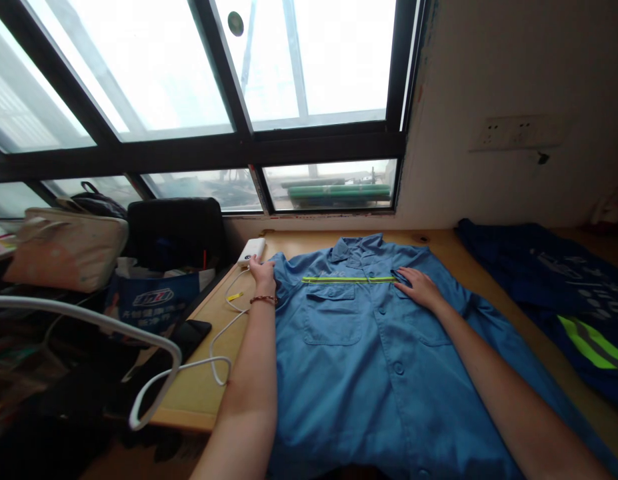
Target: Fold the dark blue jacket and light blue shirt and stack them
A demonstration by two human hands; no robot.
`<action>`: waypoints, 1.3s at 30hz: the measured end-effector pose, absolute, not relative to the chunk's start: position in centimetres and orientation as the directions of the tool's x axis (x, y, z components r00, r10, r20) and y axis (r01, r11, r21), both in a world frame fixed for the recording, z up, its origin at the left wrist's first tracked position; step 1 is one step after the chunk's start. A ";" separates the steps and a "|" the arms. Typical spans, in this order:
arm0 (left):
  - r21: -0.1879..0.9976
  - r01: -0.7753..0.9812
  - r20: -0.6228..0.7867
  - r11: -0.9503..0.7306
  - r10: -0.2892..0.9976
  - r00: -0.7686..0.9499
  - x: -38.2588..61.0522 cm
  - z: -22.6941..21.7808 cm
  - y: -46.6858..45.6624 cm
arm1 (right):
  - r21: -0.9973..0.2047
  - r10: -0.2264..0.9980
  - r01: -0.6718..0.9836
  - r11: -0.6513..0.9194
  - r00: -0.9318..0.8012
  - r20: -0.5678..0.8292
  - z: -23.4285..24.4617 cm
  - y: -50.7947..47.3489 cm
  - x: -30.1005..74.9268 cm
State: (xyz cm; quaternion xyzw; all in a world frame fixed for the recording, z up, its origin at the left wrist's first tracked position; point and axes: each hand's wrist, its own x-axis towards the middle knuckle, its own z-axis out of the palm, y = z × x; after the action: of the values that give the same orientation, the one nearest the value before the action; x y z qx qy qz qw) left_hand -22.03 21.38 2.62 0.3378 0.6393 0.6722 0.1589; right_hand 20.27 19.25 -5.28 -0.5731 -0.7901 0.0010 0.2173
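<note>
A blue button-front work shirt (333,380) with a collar, chest pockets and a yellow-green stripe is spread front side up on the wooden table. At its left shoulder side, my left hand (263,275) is closed on the sleeve edge, though the fingertips are partly hidden. That wrist wears a beaded bracelet (263,300). On the right chest, by the stripe's end, my right hand (419,288) rests with fingers stretched out and thumb apart, touching a small raised fold. A white power bank (251,251) lies just beyond my left hand, with a white cable (213,360) running from it.
A dark blue garment (533,267) with a reflective band lies at the right. Left of the wooden table (189,400) are a black phone-like object (191,337), a blue bag (143,300), a beige bag (63,247) and a black chair back (176,227). The white cable loops across the left foreground.
</note>
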 end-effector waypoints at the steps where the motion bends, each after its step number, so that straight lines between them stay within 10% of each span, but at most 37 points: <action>1: 0.952 0.255 0.301 -0.167 0.644 -0.703 -21.7 3.4 21.2 | -0.251 0.907 0.905 0.344 -0.250 0.340 -5.3 19.2 20.3; 9: 0.803 0.277 0.596 -0.528 0.726 -0.343 -19.2 7.7 20.2 | -0.248 0.901 0.903 0.350 -0.253 0.353 -5.4 19.3 20.3; 15: 0.598 0.795 0.237 -0.104 0.970 -0.051 -20.3 3.9 21.9 | -0.229 0.891 0.902 0.366 -0.269 0.366 -5.6 19.5 20.3; 24: 0.209 0.974 -0.048 -0.082 0.994 0.094 -14.3 -1.4 20.6 | -0.172 0.907 0.922 0.346 -0.281 0.315 -5.4 19.2 20.1; 39: 0.120 0.952 0.135 -0.281 0.955 0.264 -7.5 -3.1 19.4 | -0.040 0.966 0.982 0.183 -0.172 0.191 -4.9 17.5 18.0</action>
State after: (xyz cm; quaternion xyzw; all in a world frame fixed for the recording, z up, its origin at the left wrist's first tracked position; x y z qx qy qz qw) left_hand -7.48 19.41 -3.12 0.7951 0.5997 0.0907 0.0073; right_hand 17.98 17.47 -4.90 -0.6374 -0.7643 -0.0458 0.0867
